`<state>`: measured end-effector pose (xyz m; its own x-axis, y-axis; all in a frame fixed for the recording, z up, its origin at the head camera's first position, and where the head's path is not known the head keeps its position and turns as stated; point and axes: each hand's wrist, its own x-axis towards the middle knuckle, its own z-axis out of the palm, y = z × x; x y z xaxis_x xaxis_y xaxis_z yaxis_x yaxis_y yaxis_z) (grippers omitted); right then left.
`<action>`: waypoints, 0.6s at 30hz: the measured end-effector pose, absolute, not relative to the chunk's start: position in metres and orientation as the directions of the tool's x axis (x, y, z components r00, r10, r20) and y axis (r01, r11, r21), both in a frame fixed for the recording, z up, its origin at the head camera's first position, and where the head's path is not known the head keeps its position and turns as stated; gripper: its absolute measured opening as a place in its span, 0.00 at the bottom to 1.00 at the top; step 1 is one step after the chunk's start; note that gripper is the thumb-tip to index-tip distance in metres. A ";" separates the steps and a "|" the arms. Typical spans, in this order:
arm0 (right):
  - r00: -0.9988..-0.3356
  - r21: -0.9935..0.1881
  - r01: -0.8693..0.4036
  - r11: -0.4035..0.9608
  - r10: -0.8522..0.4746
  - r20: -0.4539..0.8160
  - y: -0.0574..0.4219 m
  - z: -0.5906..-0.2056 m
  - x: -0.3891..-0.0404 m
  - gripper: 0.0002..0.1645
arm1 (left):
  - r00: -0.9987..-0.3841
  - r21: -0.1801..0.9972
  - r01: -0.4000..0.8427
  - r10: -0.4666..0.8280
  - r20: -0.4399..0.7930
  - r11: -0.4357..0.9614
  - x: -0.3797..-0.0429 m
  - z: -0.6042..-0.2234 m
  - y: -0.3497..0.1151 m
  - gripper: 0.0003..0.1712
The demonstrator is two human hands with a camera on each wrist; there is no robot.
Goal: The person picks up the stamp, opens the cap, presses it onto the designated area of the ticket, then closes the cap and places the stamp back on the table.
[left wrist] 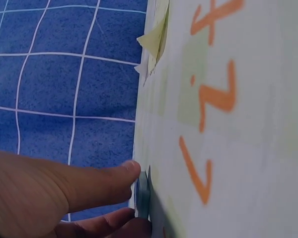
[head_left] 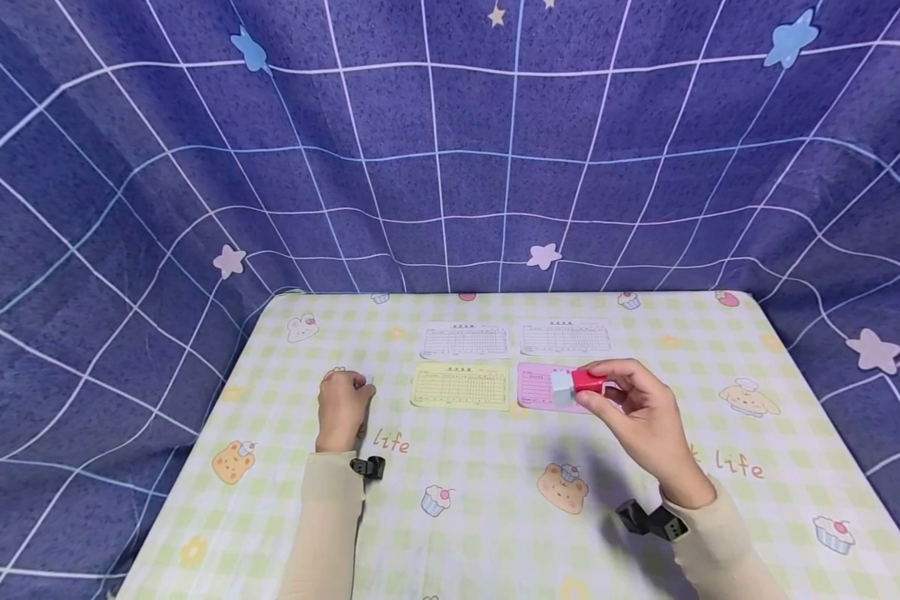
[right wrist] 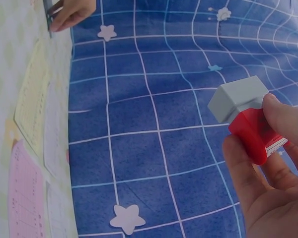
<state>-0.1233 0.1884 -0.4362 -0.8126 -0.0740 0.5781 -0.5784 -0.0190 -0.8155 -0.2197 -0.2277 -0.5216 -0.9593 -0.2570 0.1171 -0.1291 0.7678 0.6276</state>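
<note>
My right hand (head_left: 641,408) holds a red-and-grey block-shaped stamp (right wrist: 256,124) above the pink slip (head_left: 534,385), pinching its red body between thumb and fingers. The grey squared end (right wrist: 241,96) points away from the palm, and a pale strip shows at the other end. Low on the left of the table, my left hand (head_left: 341,408) has its thumb and curled fingers at a small, flat grey-blue piece (left wrist: 143,193). That piece lies close against the tablecloth, partly hidden by the fingers.
Left of the pink slip lies a yellow slip (head_left: 460,386). Behind these are two white slips, one on the left (head_left: 465,340) and one on the right (head_left: 565,337). A checked, cartoon-printed cloth (head_left: 487,533) covers the table; a blue curtain (head_left: 472,183) hangs around it.
</note>
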 end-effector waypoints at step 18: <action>-0.745 -0.738 -0.663 -0.124 0.012 0.667 0.205 -0.432 -0.132 0.22 | -0.938 0.556 -0.048 -0.229 0.262 0.830 -0.213 -0.501 -0.212 0.14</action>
